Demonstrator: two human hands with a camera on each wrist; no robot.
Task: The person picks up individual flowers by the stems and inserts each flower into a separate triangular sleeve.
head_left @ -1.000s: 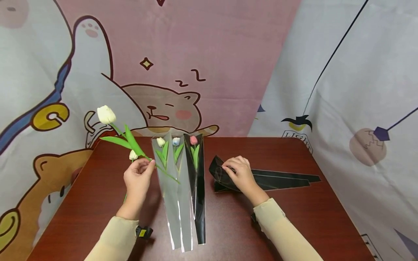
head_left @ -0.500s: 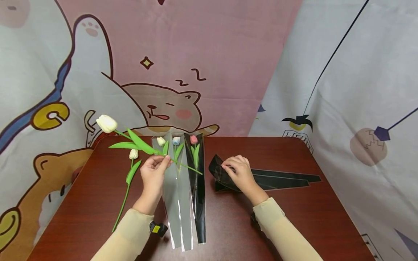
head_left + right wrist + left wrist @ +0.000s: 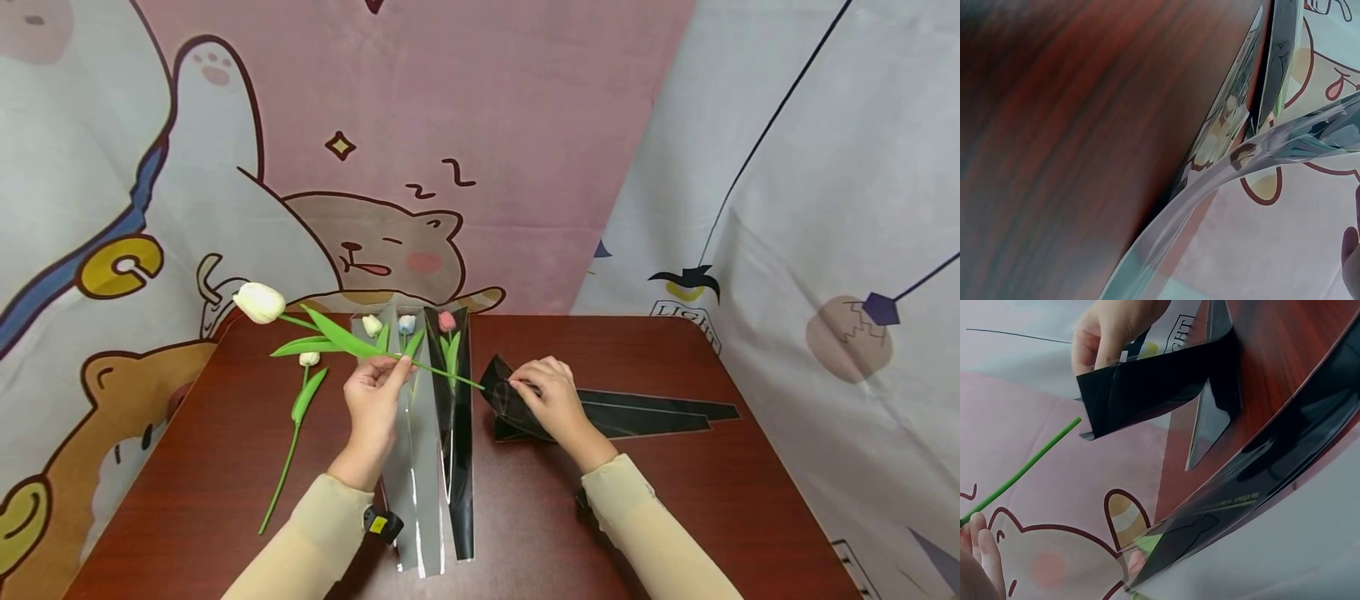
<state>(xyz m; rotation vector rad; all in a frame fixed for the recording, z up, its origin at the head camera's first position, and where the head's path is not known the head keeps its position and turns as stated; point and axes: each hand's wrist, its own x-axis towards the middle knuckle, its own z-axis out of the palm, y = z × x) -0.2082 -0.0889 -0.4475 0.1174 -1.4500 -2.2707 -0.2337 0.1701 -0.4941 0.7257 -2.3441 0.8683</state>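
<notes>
My left hand (image 3: pixel 372 410) pinches the green stem of a white tulip (image 3: pixel 258 302) between thumb and fingers. The flower head points left, and the stem's bare end reaches right to the mouth of a black flower sleeve (image 3: pixel 504 398). In the left wrist view, the stem (image 3: pixel 1025 470) ends close beside the sleeve's edge; whether it touches cannot be told. My right hand (image 3: pixel 551 400) pinches the rim of that sleeve, which stands spread at its mouth. In the right wrist view, shiny film (image 3: pixel 1210 184) crosses the picture, and the right hand's grip is hidden.
Three wrapped tulips lie side by side mid-table: white (image 3: pixel 371 325), blue (image 3: pixel 407 324) and pink (image 3: pixel 447 322). Another white tulip (image 3: pixel 309 359) lies unwrapped at the left. More black sleeve material (image 3: pixel 637 408) stretches right. A printed cloth (image 3: pixel 555 167) hangs behind the brown table (image 3: pixel 660 342).
My left hand has moved right and slightly down, carrying the white tulip. The stem has tilted flatter, its end coming up to the black sleeve's mouth. My right hand stays in place.
</notes>
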